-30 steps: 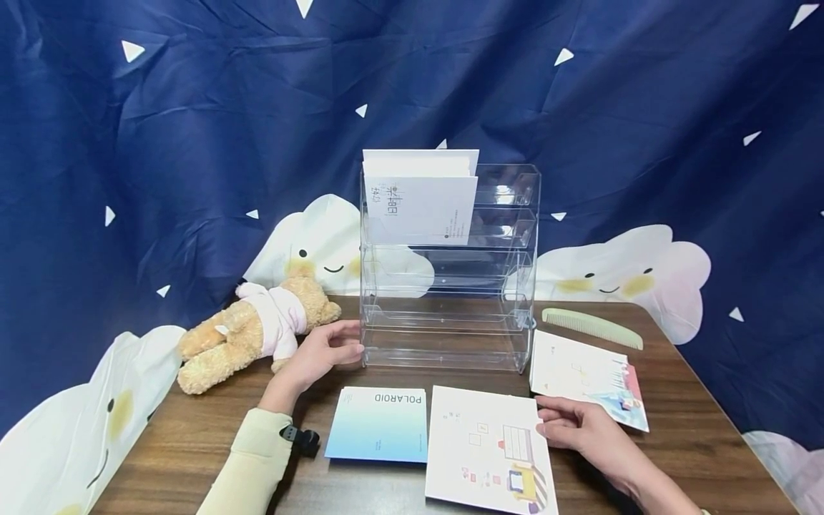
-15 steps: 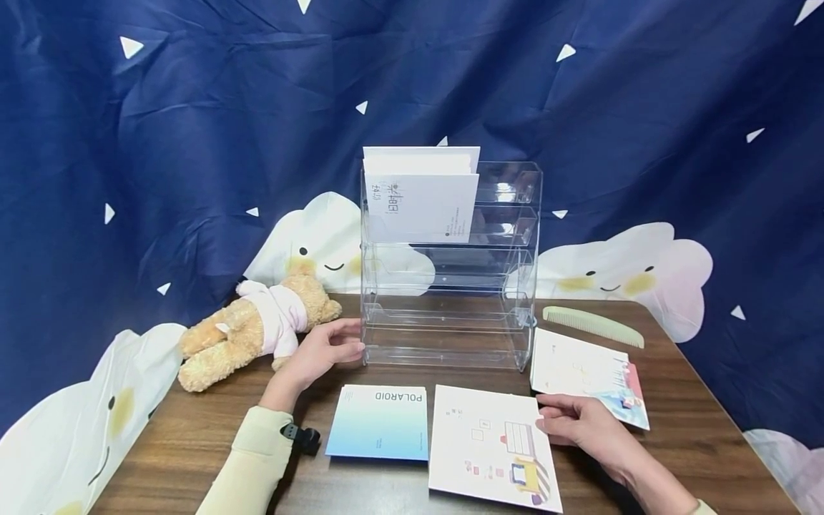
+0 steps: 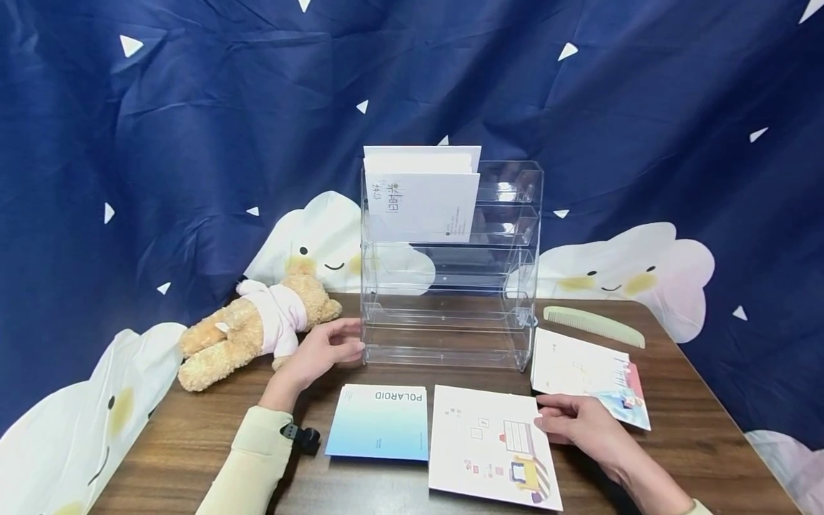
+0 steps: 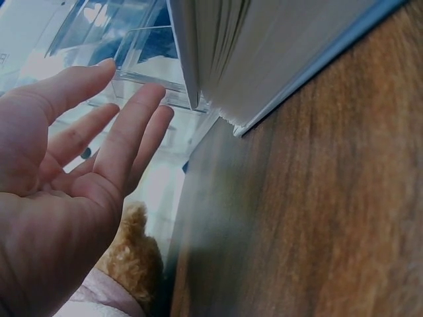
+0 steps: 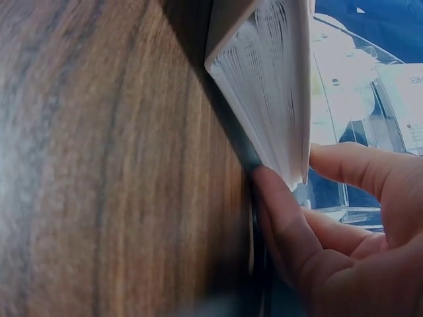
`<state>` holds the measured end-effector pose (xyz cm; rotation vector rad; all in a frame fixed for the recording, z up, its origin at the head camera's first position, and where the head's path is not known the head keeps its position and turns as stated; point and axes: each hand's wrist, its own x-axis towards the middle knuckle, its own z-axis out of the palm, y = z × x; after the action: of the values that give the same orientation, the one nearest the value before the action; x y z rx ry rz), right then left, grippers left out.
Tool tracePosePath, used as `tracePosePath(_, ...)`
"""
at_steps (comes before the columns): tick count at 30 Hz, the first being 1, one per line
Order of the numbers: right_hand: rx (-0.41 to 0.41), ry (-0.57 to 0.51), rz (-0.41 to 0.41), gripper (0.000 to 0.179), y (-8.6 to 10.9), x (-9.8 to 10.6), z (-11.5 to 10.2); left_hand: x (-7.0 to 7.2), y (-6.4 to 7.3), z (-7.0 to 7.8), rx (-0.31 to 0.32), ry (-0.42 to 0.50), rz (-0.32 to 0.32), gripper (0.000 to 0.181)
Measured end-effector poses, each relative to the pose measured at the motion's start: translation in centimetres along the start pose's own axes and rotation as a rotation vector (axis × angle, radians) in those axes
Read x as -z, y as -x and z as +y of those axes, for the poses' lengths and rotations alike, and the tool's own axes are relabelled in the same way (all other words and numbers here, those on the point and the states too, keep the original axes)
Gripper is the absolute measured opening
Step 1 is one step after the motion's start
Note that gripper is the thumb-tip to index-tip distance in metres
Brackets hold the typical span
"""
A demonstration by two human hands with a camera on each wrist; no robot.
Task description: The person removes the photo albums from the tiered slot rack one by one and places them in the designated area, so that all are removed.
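At its upper right corner, a white book with cartoon drawings is pinched by my right hand. The right wrist view shows the thumb against the cover of this thick book and fingers under its lower cover. My left hand rests beside the lower left side of the clear acrylic rack. Its fingers are relaxed and hold nothing; whether they touch the rack, I cannot tell. Left of the white book lies a blue book marked POLAROID. White books stand in the rack's upper left.
A teddy bear in a pink top lies left of the rack. On the right are more white books, stacked, and a pale green comb. Behind the wooden table hangs a blue curtain.
The white book has shifted very slightly right, with my right hand still at its corner. My left hand stays where it was.
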<state>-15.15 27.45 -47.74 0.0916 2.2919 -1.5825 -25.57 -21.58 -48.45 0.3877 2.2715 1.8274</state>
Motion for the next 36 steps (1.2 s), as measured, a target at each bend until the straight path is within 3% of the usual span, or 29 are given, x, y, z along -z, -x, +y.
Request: tracePosePath(36,-0.009,0.017,0.06,0.053,0.23,-0.53,0.57,0.05,-0.24,-0.26,-0.002,-0.003,0.001,0.062)
